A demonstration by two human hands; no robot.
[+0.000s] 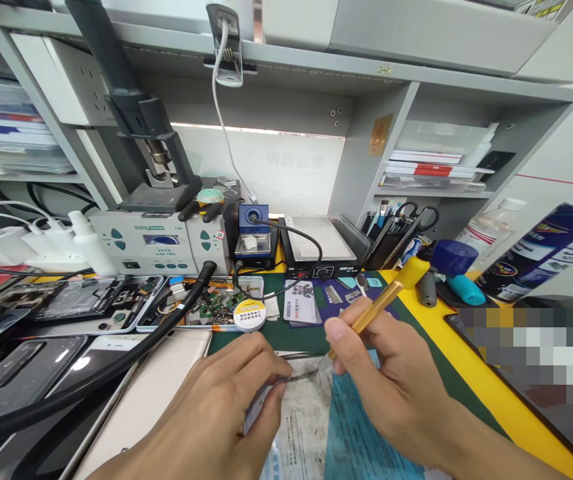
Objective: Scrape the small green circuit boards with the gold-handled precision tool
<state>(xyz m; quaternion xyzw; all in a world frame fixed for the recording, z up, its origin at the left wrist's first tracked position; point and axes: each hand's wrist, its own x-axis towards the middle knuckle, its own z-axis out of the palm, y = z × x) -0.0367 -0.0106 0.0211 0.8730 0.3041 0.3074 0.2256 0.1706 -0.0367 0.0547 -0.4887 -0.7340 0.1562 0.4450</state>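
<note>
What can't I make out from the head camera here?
All in the head view:
Dark strip: left end hidden by the left hand.
Gold tool: part of its handle hidden by the right hand.
Dark device: screen masked by pixelation.
Spray can: cut off by the right edge.
Paper: print too small and blurred to read.

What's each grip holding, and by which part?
The right grip holds a gold tool low on its handle, near the blade; the left grip seems to pinch a thin dark strip near one end.
</note>
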